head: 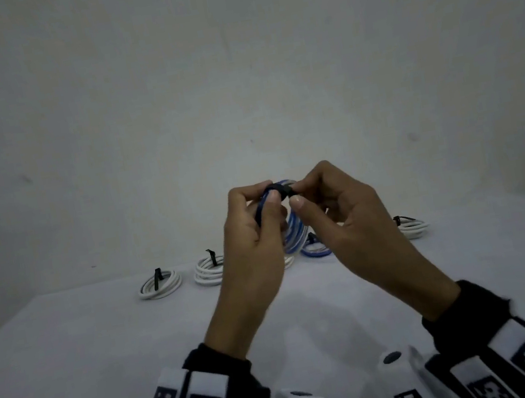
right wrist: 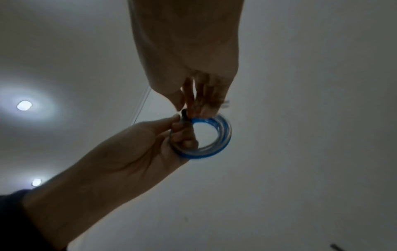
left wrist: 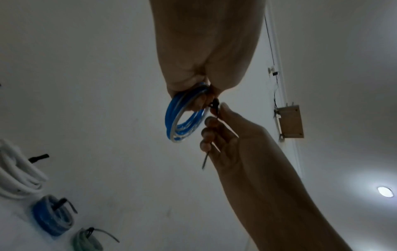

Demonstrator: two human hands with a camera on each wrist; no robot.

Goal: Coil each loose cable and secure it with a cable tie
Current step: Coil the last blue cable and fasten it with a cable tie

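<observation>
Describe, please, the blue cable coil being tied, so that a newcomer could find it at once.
Start at the white table with its row of tied coils along the far edge. Above it, both hands meet in mid-air: the left hand grips a blue and clear coil. It alone is off the table, the right hand pinching its black tie.

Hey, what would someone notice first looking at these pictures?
Both hands raised mid-frame: the left hand holds a blue coiled cable while the right hand pinches the black cable tie around it. Behind, a row of already tied coils lies on the white table.
</observation>
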